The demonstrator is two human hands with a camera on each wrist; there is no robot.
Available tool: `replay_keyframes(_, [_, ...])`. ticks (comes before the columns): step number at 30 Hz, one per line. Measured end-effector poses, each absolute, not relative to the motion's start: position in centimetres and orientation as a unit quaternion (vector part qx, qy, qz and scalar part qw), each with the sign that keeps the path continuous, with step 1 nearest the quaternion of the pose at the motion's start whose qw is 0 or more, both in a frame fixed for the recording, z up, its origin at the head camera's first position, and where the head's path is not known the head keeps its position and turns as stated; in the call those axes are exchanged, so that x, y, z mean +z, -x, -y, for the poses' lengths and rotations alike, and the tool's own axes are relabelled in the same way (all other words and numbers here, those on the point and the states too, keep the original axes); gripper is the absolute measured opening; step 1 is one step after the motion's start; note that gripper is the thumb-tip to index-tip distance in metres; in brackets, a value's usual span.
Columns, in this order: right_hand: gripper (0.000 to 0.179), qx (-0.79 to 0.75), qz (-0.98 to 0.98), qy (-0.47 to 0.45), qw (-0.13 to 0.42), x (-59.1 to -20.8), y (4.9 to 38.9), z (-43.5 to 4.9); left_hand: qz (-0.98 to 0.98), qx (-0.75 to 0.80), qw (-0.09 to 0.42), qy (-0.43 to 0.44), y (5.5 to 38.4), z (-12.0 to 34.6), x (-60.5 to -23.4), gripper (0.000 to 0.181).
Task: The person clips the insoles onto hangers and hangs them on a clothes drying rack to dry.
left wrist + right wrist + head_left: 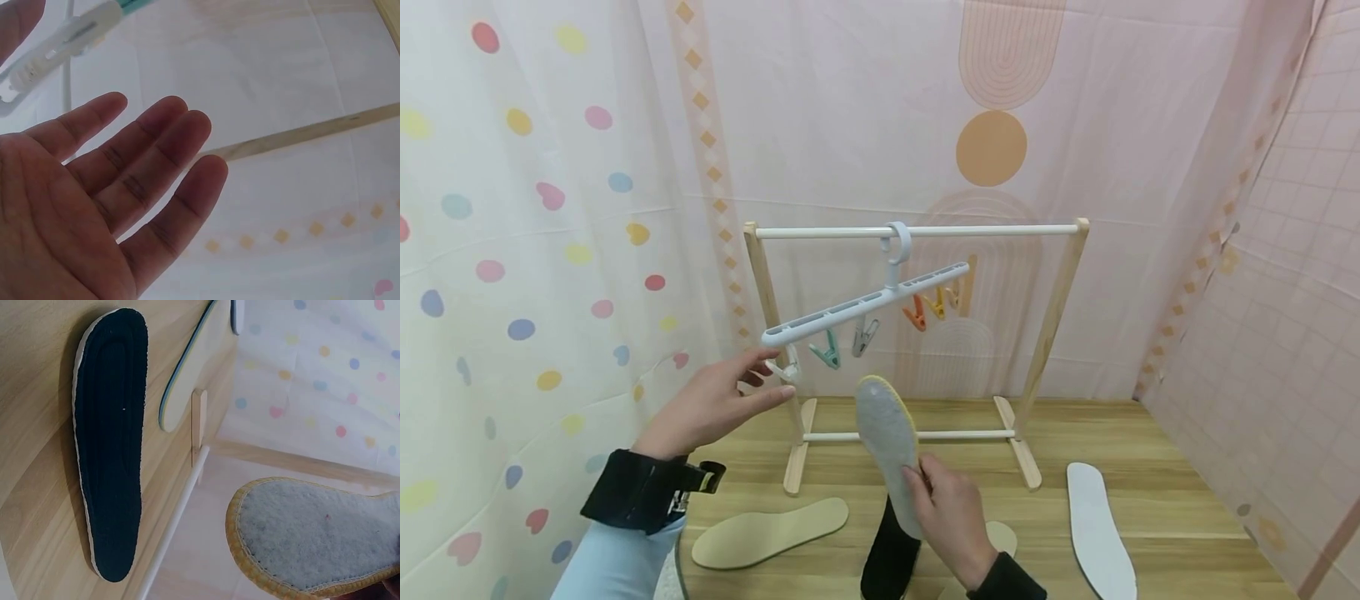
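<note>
Insole in grey fleece with a yellow edge [882,425] is at six o'clock in the head view, raised above the wooden tabletop [1187,500]. You pinch its narrower end between the thumb and curled fingers of your right hand [951,512], and its broad end points between eleven and twelve o'clock. Your left hand [711,408], at eight o'clock, grips nothing: its fingers are extended and slightly parted, the tips right by a white clip [788,367] beneath the lower end of a white hanger [850,312]; I cannot tell whether they touch it. The hanger hooks at twelve o'clock over the top of a garment rack [1053,317], and slants from between eight and nine o'clock up to between two and three. Along it, past the white clip, you have a teal clip [831,352], grey clip [862,335], orange clip [915,314], yellow clip [936,304] and pale clip [953,295], in that order. On the tabletop, a cream insole [767,533] lies at seven o'clock, a black insole [887,558] at six, partly behind the fleece one, and a white insole [1099,529] between four and five.
</note>
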State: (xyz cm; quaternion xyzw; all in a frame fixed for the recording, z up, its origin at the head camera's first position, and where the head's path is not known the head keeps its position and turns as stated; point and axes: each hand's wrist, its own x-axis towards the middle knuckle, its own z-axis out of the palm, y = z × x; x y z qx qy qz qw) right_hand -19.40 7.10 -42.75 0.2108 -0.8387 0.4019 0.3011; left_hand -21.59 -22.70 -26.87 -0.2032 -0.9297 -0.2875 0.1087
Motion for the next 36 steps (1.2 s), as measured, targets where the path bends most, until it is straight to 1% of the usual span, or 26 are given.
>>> replay_keyframes(5, [0.020, 0.399, 0.840, -0.215, 0.299, -42.8, 19.4, -7.0, 0.921, -0.303, 0.106, 0.220, 21.6, 22.2, -26.7, 0.055])
replay_keyframes(16, [0.028, 0.386, 0.835, -0.224, 0.323, -42.9, 19.2, -6.9, 0.910, -0.317, 0.109, 0.246, 21.3, 21.3, -26.7, 0.042])
replay_keyframes(23, [0.024, 0.384, 0.836, -0.223, 0.322, -43.0, 19.1, -6.9, 0.900, -0.323, 0.119, 0.266, 21.1, 21.0, -26.7, 0.048])
replay_keyframes(28, [0.020, 0.381, 0.838, -0.222, 0.322, -43.0, 19.0, -7.0, 0.891, -0.339, 0.109, 0.282, 20.8, 20.8, -26.8, 0.047])
replay_keyframes(36, [0.020, 0.397, 0.839, -0.220, 0.300, -43.0, 18.6, -7.1, 0.882, -0.353, 0.085, 0.300, 20.4, 20.3, -26.7, 0.030])
